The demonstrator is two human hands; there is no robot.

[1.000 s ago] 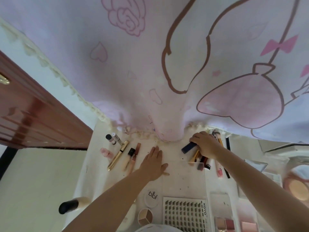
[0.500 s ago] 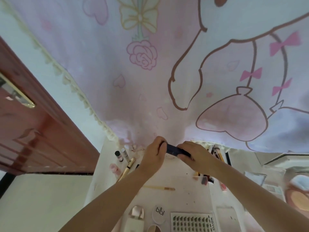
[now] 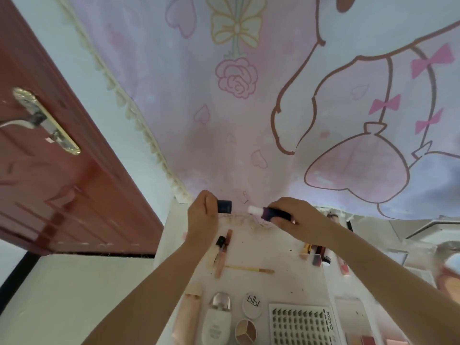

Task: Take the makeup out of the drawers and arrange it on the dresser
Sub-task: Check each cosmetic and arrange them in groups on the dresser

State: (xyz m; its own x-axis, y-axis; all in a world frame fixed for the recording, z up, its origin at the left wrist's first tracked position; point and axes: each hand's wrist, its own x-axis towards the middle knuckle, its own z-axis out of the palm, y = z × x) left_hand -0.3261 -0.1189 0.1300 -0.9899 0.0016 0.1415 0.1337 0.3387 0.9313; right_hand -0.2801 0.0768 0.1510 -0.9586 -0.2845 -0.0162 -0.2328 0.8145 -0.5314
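The left hand [image 3: 202, 215] pinches the cap [image 3: 224, 206]; the right hand [image 3: 300, 221] curls round the stick [image 3: 272, 212], the two just apart. Light, stiff, probably slick plastic: best gripped mid-barrel, off the pale tip.

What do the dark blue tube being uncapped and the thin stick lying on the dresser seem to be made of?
Dark blue tube: probably glossy plastic, smooth with a faint sheen; its exposed tip is matte white. Its cap, in the left hand, looks the same. Thin stick: golden, wood or metallic-coated plastic; too blurred to tell.
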